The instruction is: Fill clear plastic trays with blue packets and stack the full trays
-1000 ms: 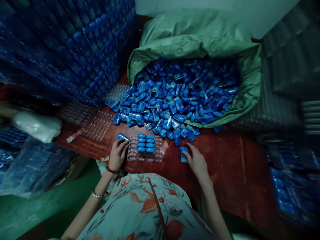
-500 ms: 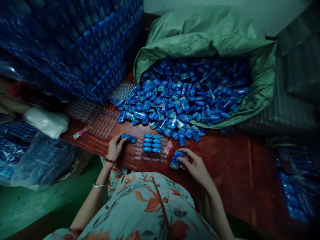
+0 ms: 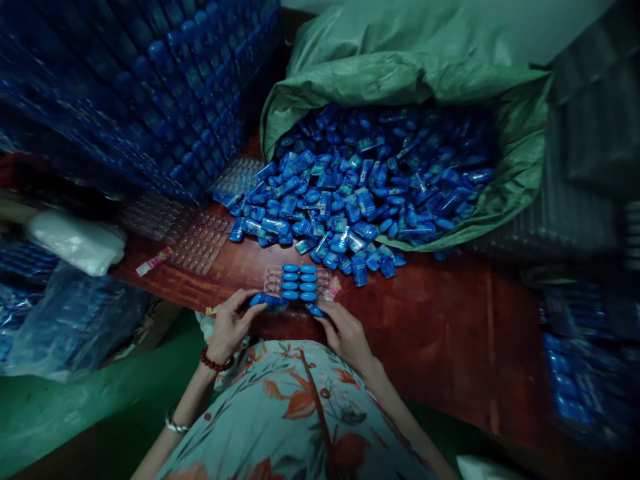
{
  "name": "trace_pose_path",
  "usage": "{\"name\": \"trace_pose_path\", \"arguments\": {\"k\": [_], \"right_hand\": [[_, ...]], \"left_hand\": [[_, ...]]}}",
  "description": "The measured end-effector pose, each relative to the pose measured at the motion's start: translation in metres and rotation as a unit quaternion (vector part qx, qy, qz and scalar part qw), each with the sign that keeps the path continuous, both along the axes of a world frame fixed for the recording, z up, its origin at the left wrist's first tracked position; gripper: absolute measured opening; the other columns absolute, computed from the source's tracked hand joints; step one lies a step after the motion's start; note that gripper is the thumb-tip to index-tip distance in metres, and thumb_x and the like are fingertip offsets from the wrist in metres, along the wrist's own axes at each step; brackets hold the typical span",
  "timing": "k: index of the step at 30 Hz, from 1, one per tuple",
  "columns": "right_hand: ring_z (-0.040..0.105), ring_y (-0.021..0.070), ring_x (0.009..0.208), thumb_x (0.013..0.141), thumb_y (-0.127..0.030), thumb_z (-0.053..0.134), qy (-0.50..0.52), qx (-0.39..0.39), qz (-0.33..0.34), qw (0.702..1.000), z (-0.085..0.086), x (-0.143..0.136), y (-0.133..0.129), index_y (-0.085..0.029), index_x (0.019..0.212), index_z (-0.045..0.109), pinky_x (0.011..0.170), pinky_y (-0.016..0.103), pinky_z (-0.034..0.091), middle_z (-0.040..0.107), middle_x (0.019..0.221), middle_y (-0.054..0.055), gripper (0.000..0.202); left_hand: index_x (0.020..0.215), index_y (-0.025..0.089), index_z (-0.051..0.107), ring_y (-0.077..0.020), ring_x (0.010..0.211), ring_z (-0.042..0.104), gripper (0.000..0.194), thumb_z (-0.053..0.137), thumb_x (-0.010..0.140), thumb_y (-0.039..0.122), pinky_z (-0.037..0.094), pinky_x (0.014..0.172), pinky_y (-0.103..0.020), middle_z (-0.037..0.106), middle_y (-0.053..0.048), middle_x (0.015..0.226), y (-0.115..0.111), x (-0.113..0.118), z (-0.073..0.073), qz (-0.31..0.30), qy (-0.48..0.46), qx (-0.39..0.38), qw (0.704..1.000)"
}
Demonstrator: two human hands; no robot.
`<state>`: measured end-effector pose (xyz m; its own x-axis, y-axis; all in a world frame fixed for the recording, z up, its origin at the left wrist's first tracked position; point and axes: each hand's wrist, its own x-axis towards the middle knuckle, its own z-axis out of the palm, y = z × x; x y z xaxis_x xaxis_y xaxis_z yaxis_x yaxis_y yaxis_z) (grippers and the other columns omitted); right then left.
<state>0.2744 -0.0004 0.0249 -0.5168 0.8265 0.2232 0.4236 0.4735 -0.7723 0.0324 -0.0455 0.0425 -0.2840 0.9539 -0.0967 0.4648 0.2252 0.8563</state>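
Note:
A clear moulded tray lies on the red-brown table near my body, with two columns of blue packs standing in its middle. My left hand pinches a blue pack at the tray's near left edge. At the near right edge my right hand grips another blue pack, mostly hidden by the fingers. A pink and white slip is beside the tray's right side. Beyond it, a large heap of blue packs spills from an open green sack.
Stacked blue packs rise at the back left. Empty clear trays and a pink slip lie left on the table. A white bag is farther left, and more blue packs are at the right.
Both hands have moved in to the near edge of the tray with their blue packs, my right hand leftwards and my left hand slightly towards my body. The view has shifted a little.

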Motion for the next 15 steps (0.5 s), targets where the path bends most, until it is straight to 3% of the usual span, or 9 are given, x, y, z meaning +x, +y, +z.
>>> {"name": "trace_pose_path", "arguments": {"k": [3, 6, 11, 15], "right_hand": [[0.058, 0.0180, 0.093, 0.088, -0.009, 0.041, -0.073, 0.062, 0.059, 0.994, -0.001, -0.006, 0.006, -0.018, 0.109, 0.053, 0.081, 0.029, 0.049, 0.061, 0.095, 0.008, 0.026], [0.056, 0.0185, 0.084, 0.086, -0.006, 0.039, -0.166, 0.099, 0.065, 0.979, 0.003, -0.011, 0.011, -0.016, 0.106, 0.055, 0.072, 0.028, 0.048, 0.059, 0.088, 0.008, 0.027], [0.051, 0.0205, 0.079, 0.084, -0.004, 0.038, -0.287, 0.162, 0.085, 0.940, 0.017, -0.027, 0.009, -0.016, 0.101, 0.058, 0.069, 0.031, 0.044, 0.056, 0.083, 0.009, 0.029], [0.051, 0.0216, 0.080, 0.086, -0.007, 0.042, -0.317, 0.160, 0.077, 0.932, 0.027, -0.038, 0.006, -0.018, 0.099, 0.060, 0.072, 0.034, 0.043, 0.056, 0.084, 0.009, 0.025]], "left_hand": [[0.097, 0.016, 0.062, -0.0172, 0.080, 0.062, 0.033, 0.062, 0.076, 0.041, 0.049, 0.073, -0.027, 0.066, -0.004, 0.089, 0.002, 0.001, 0.000, 0.016, -0.018, -0.005, 1.000], [0.098, 0.017, 0.061, -0.0174, 0.083, 0.061, 0.030, 0.060, 0.078, 0.040, 0.048, 0.076, -0.028, 0.066, -0.004, 0.091, 0.000, -0.003, 0.002, 0.006, -0.010, 0.006, 1.000], [0.100, 0.019, 0.062, -0.0183, 0.086, 0.060, 0.023, 0.054, 0.084, 0.034, 0.048, 0.078, -0.030, 0.065, -0.006, 0.093, -0.003, -0.002, 0.005, -0.071, 0.034, 0.049, 0.996], [0.107, 0.020, 0.058, -0.0188, 0.091, 0.059, 0.023, 0.049, 0.087, 0.029, 0.048, 0.082, -0.032, 0.064, -0.007, 0.098, -0.007, 0.011, 0.005, -0.107, 0.047, 0.078, 0.990]]}}
